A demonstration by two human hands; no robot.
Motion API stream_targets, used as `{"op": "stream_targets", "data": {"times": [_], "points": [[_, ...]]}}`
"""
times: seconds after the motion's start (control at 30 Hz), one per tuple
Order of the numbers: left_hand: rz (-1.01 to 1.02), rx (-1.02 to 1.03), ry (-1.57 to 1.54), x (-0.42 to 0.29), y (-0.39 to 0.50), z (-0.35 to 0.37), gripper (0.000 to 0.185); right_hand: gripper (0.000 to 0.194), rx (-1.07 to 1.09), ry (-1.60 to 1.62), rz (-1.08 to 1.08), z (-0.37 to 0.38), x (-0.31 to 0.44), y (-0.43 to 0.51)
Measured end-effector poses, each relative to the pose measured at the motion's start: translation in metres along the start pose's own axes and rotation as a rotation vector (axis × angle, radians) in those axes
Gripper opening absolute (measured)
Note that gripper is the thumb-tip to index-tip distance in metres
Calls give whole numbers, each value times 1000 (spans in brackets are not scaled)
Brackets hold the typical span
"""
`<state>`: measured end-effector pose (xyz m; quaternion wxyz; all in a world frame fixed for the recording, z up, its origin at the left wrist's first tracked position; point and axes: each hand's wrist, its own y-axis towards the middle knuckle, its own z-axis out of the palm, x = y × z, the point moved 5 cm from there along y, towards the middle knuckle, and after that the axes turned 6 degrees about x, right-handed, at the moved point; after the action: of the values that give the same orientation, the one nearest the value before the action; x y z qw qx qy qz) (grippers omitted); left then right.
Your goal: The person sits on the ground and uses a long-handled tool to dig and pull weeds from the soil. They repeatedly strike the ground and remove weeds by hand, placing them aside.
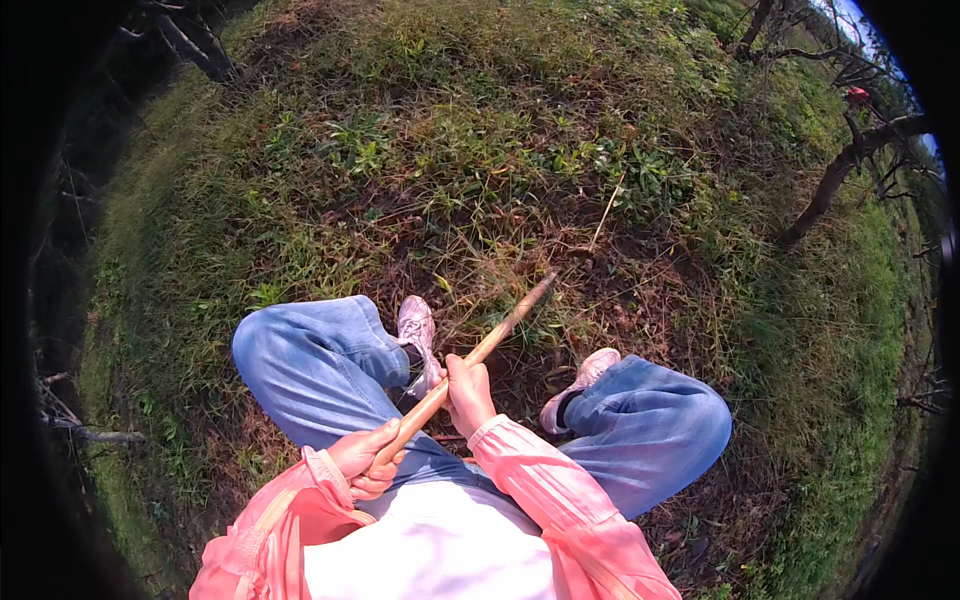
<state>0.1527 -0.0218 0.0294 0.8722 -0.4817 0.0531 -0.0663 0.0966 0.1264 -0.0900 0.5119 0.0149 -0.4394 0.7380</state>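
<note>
A long wooden shaft (499, 335), pale near me and darker toward its far end, slants across my lap. My left hand (367, 459) is wrapped around its near end. Farther up the shaft, my right hand (468, 394) grips it between my knees. The far tip points ahead and slightly right, low over dry grass and brown soil (637, 281). Whether a tool head sits at that tip cannot be made out among the stems. Both of my pink sleeves reach forward over my bent, jeans-covered legs (315, 360).
My two light shoes, the left (417, 330) and the right (581, 382), are planted on weedy ground. Green weeds (360, 146) and grass cover the slope ahead. A bare tree trunk (821, 191) leans at the right, and dark branches (191, 49) stand at the upper left.
</note>
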Motion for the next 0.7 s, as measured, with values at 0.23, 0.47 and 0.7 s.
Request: {"op": "stream_targets", "data": {"times": [0.23, 0.47, 0.7], "points": [[75, -237, 203, 15, -71, -18, 51, 22, 138, 180, 130, 46, -35, -52], [58, 32, 214, -19, -3, 1, 49, 14, 7, 232, -237, 13, 33, -35], [193, 191, 333, -71, 145, 88, 50, 17, -445, 131, -542, -112, 135, -1]]}}
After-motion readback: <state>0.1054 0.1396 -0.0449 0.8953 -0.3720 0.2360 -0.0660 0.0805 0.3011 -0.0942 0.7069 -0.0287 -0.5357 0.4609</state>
